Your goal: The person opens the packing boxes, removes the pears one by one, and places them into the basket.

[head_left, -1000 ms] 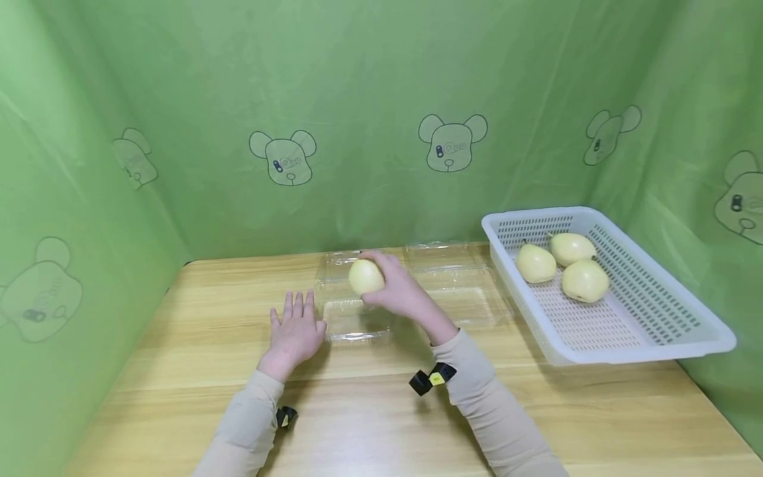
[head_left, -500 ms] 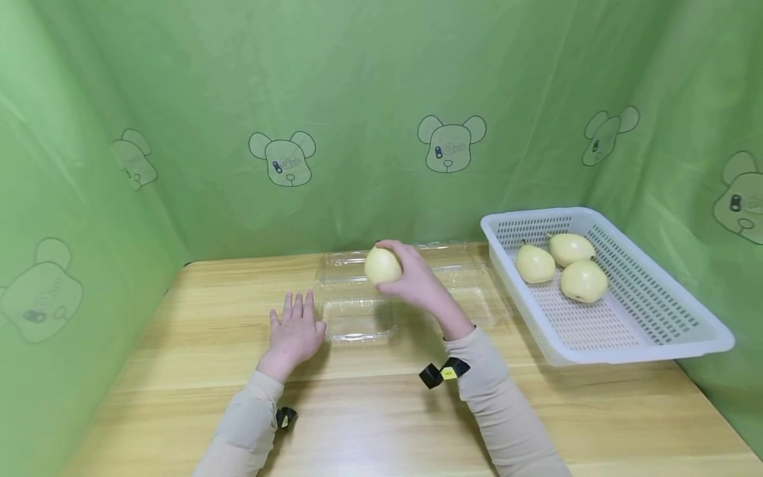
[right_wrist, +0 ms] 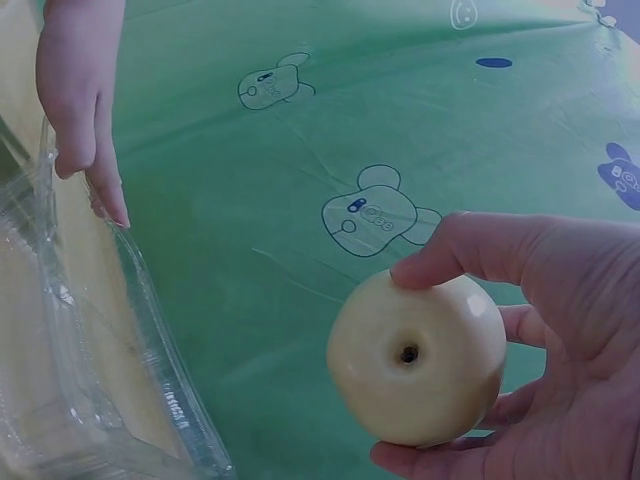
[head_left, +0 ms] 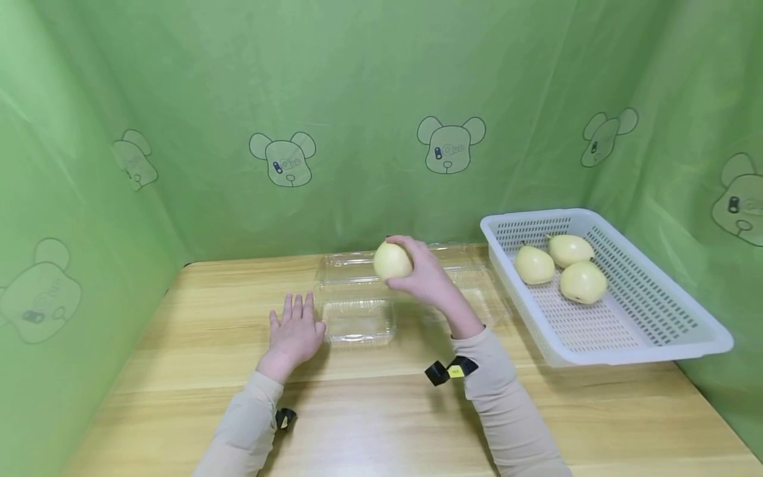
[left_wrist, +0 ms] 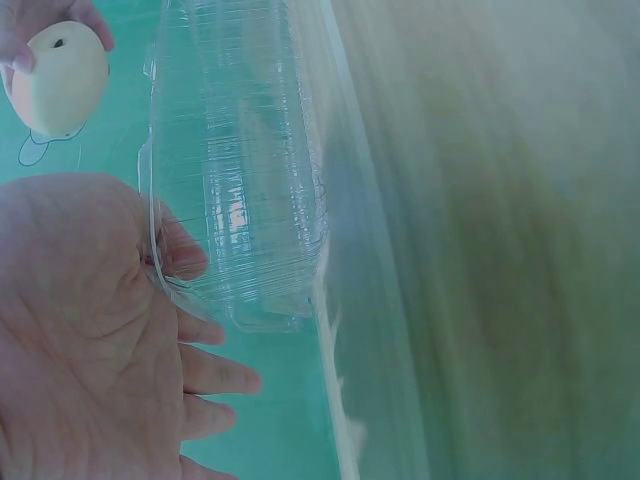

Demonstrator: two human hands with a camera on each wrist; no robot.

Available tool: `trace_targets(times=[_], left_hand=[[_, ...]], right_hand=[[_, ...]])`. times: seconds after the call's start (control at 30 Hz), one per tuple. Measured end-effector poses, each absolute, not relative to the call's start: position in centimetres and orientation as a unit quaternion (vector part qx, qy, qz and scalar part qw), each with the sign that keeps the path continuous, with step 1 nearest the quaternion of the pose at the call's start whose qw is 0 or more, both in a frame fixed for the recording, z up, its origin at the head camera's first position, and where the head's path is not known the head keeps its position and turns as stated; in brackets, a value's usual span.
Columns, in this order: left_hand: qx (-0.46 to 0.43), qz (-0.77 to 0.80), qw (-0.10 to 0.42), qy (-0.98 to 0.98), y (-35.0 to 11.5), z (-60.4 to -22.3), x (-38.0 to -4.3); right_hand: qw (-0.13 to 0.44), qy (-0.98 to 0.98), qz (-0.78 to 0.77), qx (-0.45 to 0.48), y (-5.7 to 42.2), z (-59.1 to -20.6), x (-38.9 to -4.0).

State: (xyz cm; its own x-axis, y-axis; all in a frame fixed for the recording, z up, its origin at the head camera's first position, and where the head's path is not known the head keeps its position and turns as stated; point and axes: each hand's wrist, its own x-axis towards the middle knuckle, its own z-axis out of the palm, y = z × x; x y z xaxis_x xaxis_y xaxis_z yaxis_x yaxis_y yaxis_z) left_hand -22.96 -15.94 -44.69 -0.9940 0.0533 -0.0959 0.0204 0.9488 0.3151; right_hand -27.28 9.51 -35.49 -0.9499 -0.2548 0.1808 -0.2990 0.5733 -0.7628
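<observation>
In the head view my right hand (head_left: pixel 424 275) holds a pale yellow pear (head_left: pixel 392 260) above the clear plastic containers. Thumb and fingers curl round the fruit in the right wrist view, where the pear (right_wrist: pixel 415 360) turns its dimpled end to the camera. A clear container (head_left: pixel 357 321) with its lid raised at the back lies on the table, and a second clear container (head_left: pixel 471 298) lies to its right. My left hand (head_left: pixel 295 336) has its fingers straight beside the left container. In the left wrist view its thumb touches the container's edge (left_wrist: pixel 155 240).
A white perforated basket (head_left: pixel 650 354) stands at the right with three pears (head_left: pixel 584 281) inside. Green cloth (head_left: pixel 369 86) printed with bear heads walls the wooden table (head_left: pixel 357 411) at the back and both sides.
My right hand has carried the pear to the right and slightly up, away from the left container. The left hand has stayed in place.
</observation>
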Motion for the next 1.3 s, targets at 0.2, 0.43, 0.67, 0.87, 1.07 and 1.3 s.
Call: trace_targets(times=[0.2, 0.43, 0.67, 0.87, 1.07, 1.3], left_hand=[[0.017, 0.161, 0.052, 0.985, -15.9, -44.6, -22.9], [0.018, 0.158, 0.056, 0.986, -16.0, -44.7, -23.0], [0.02, 0.159, 0.053, 0.986, -15.9, -44.6, -23.0], [0.017, 0.161, 0.058, 0.985, -16.0, -44.7, -23.0], [0.018, 0.162, 0.06, 0.985, -16.0, -44.8, -23.0], [0.018, 0.161, 0.056, 0.985, -16.0, -44.9, -23.0]], right_hand=[[0.032, -0.886, 0.436, 0.151, 10.2, -35.4, -27.5], [0.036, -0.884, 0.444, 0.143, 11.0, -35.1, -27.5], [0.052, -0.88, 0.45, 0.14, 12.0, -34.7, -27.7], [0.062, -0.883, 0.447, 0.131, 12.8, -34.7, -28.0], [0.072, -0.887, 0.44, 0.116, 13.6, -34.6, -28.2], [0.08, -0.891, 0.434, 0.108, 14.5, -34.3, -28.3]])
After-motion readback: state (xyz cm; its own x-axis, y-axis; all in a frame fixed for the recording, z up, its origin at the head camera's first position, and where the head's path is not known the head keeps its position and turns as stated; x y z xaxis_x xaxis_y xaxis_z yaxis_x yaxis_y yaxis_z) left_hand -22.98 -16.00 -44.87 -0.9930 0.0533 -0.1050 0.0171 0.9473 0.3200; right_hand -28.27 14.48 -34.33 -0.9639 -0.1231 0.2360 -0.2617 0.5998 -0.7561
